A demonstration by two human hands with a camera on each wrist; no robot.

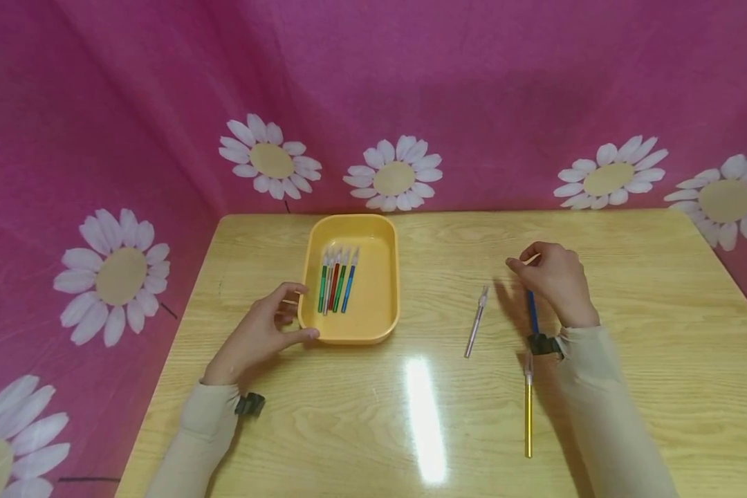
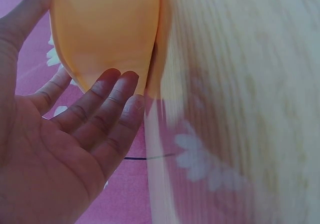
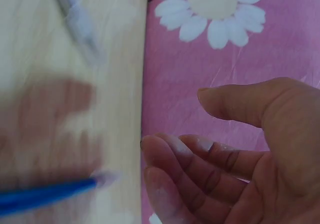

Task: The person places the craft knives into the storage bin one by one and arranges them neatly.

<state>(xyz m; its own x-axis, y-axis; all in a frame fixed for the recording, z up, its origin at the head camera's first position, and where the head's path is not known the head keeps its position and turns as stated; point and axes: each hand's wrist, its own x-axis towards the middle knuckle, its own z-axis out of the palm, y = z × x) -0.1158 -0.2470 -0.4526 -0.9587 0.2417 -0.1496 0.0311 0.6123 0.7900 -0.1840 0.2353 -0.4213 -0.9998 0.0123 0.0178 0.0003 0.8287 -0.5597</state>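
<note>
Blue tool (image 1: pixel 532 312) is set beneath the right hand (image 1: pixel 554 280) and wrist, its long axis run near to far across the table (image 1: pixel 660 311), its pale tip pointed far in the right wrist view. From the fingertips it is placed nearer and slightly to the right, and it is the thing closest to that hand. Nothing is held there: thumb and fingers are parted and loosely curved, and a shadow cast apart from them suggests that the hand is raised.

Silver tool (image 1: pixel 475 328) is laid to the left of the same hand, aligned near to far with its far tip leaned right. Yellow tool (image 1: pixel 528 415) is found on the near side, beside the right forearm, likewise pointed far.

Well to the left, the tray (image 1: pixel 376 297) is touched at its left wall and near left corner by the spread fingers and thumb of the left hand (image 1: pixel 258 339); no firm grip is shown. Five tools (image 1: pixel 336 287) are gathered inside, along its left half.
</note>
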